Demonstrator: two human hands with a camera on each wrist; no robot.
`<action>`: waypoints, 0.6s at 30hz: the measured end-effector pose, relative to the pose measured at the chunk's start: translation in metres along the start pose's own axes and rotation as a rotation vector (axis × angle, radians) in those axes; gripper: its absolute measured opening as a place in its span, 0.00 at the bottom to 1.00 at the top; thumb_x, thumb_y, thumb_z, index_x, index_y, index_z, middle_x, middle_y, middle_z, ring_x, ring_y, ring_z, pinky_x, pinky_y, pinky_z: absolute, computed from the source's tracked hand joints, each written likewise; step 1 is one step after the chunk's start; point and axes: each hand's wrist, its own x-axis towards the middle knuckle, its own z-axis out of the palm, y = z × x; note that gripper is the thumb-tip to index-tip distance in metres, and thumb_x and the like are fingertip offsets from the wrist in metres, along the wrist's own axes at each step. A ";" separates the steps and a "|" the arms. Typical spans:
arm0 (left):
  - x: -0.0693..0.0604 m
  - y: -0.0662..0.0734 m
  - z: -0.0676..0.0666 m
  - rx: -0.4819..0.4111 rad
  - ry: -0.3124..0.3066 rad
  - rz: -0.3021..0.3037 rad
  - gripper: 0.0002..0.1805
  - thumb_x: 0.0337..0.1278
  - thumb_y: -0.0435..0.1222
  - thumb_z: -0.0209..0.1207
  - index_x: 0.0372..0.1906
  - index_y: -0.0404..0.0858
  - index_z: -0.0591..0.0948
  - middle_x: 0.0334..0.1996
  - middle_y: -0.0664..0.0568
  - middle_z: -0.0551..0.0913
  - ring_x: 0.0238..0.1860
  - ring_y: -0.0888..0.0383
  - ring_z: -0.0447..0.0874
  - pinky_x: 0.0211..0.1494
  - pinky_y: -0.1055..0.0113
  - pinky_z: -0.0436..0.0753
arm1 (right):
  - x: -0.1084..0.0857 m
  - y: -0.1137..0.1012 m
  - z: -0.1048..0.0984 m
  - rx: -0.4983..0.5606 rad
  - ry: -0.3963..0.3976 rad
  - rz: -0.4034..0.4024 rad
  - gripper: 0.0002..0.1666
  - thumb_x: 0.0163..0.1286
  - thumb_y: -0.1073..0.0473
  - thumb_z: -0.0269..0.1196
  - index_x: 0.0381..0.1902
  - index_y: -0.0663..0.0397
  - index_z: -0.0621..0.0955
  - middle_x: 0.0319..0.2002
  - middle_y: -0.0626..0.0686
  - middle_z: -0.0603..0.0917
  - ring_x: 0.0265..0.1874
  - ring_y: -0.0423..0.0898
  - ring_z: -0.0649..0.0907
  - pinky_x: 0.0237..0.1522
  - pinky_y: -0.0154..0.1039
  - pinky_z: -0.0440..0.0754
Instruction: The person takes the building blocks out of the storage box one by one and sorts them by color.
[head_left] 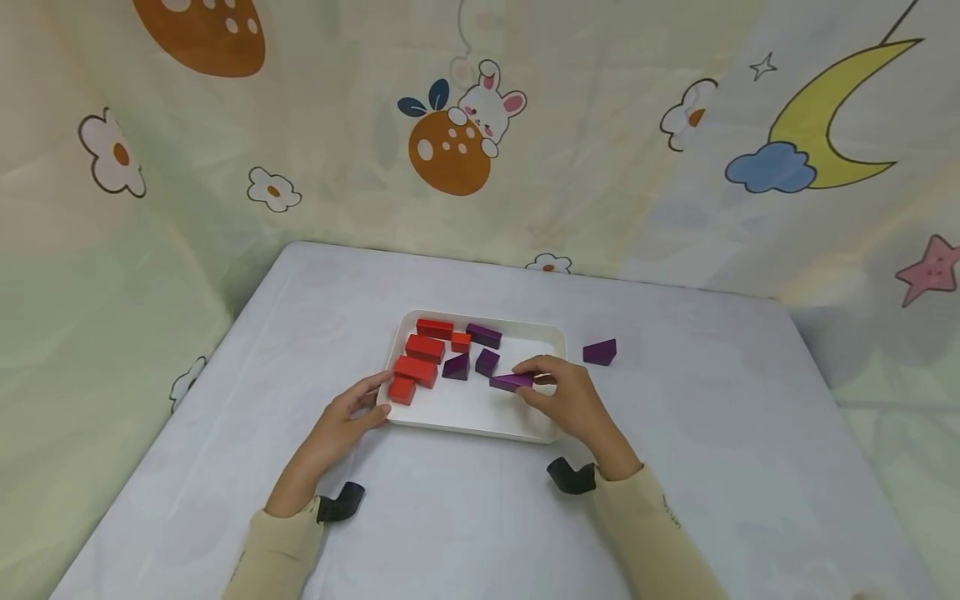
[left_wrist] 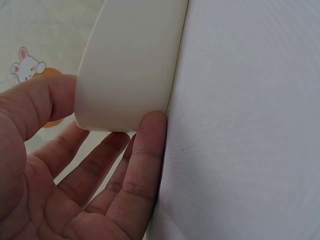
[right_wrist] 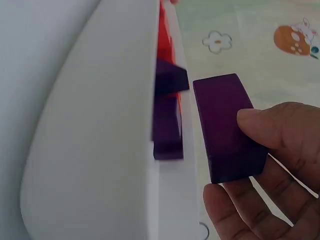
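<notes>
Beige sleeves [head_left: 273, 557] lie nearest, over a white tabletop [head_left: 450, 521]. Leftmost, the left hand [head_left: 337, 429] grips the left end of a shallow white rectangular tray [head_left: 450, 414] between thumb and fingers. Five angular red blocks [head_left: 425, 348] sit toward its left side, then three angular dark purple blocks [head_left: 487, 362]. Next, an elongated purple block [head_left: 510, 382] hangs above the tray, pinched in the right hand [head_left: 567, 396]. Rightmost, one slant-sided purple block [head_left: 600, 353] rests outside the tray.
</notes>
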 end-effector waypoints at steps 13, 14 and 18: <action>0.001 -0.002 0.000 -0.025 -0.012 0.009 0.34 0.78 0.32 0.62 0.83 0.36 0.67 0.82 0.36 0.64 0.76 0.34 0.71 0.65 0.55 0.86 | -0.014 0.036 -0.065 -0.063 0.130 0.012 0.18 0.65 0.77 0.74 0.52 0.69 0.85 0.49 0.65 0.89 0.47 0.62 0.89 0.58 0.56 0.88; 0.001 -0.002 -0.001 -0.028 -0.013 0.012 0.34 0.78 0.32 0.62 0.83 0.36 0.67 0.82 0.36 0.64 0.76 0.34 0.71 0.64 0.56 0.86 | -0.014 0.040 -0.071 -0.073 0.139 0.007 0.18 0.65 0.78 0.74 0.52 0.69 0.85 0.49 0.65 0.89 0.48 0.62 0.89 0.57 0.54 0.88; 0.001 -0.002 -0.001 -0.034 -0.014 0.017 0.34 0.78 0.32 0.62 0.83 0.36 0.67 0.82 0.35 0.65 0.76 0.34 0.72 0.64 0.57 0.87 | -0.019 0.053 -0.093 -0.116 0.163 0.021 0.19 0.66 0.78 0.72 0.54 0.70 0.84 0.52 0.67 0.89 0.51 0.64 0.87 0.57 0.48 0.86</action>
